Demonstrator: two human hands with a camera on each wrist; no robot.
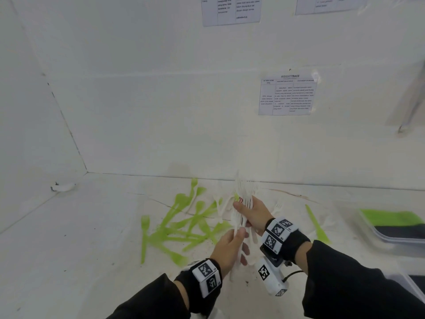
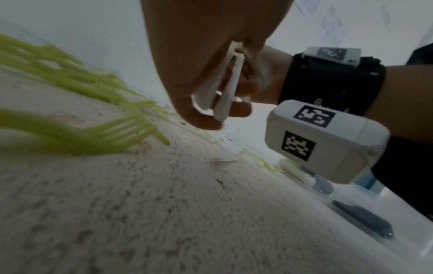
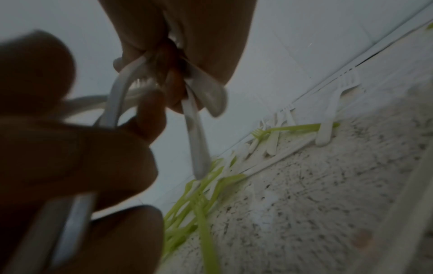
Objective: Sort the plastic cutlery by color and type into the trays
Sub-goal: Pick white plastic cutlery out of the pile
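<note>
My right hand [image 1: 247, 211] grips a bundle of white forks [image 1: 245, 192] above the table, tines pointing away towards the wall. Just below it my left hand [image 1: 236, 240] pinches the white handles [image 2: 230, 83] of the same bundle. In the right wrist view the right hand [image 3: 187, 46] clasps white cutlery [image 3: 196, 140], and the left hand [image 3: 82, 157] is beside it. A heap of green cutlery [image 1: 179, 224] lies on the table left of the hands. A green fork [image 2: 131, 129] lies close by. More white forks [image 3: 332, 111] lie near the wall.
A clear tray [image 1: 395, 238] holding green cutlery [image 1: 391, 216] stands at the right edge, with a second tray [image 1: 414, 282] nearer me. A lone green knife [image 1: 316, 224] lies between hands and trays. White walls close the table behind and on the left.
</note>
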